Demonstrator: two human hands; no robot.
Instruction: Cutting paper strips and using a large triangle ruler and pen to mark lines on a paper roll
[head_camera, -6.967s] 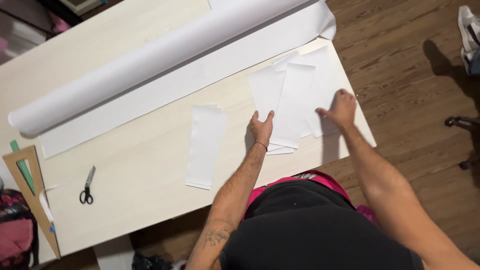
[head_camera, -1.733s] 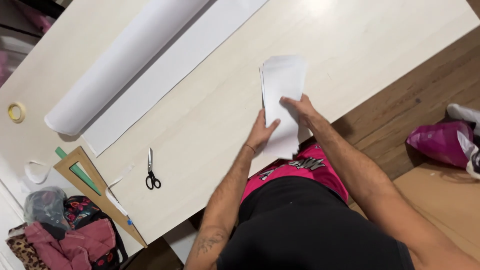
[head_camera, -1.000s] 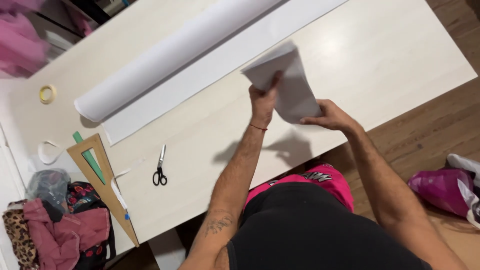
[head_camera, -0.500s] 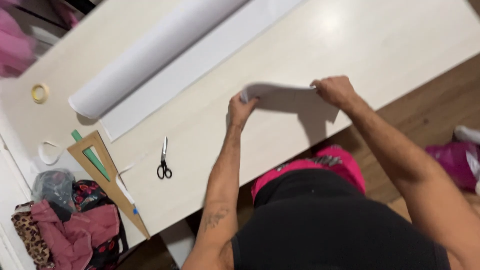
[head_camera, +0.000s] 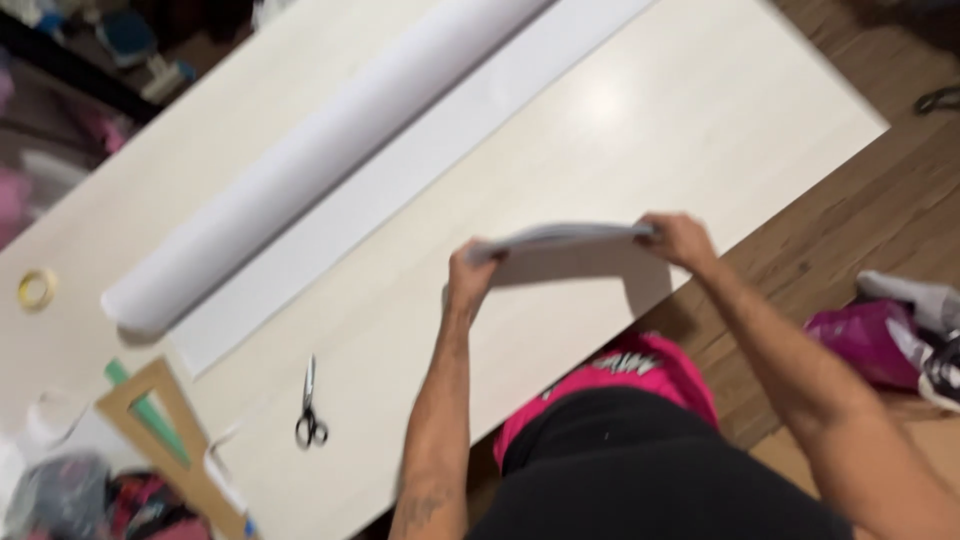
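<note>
I hold a stack of white paper sheets (head_camera: 560, 238) edge-on and level above the pale wooden table (head_camera: 720, 120). My left hand (head_camera: 470, 275) grips the stack's left end and my right hand (head_camera: 680, 240) grips its right end. The stack casts a shadow on the table just below it. Both forearms reach in from the bottom of the view.
A large white paper roll (head_camera: 320, 160) lies diagonally across the table with an unrolled strip beside it. Scissors (head_camera: 308, 408) lie near the front edge, a wooden set square (head_camera: 165, 440) and a tape ring (head_camera: 36, 288) at left. A pink bag (head_camera: 865, 340) sits on the floor at right.
The sheets that lay spread on the table were gathered into one stack, lifted, and turned flat and edge-on between both hands. The view has shifted and blurred a little.
</note>
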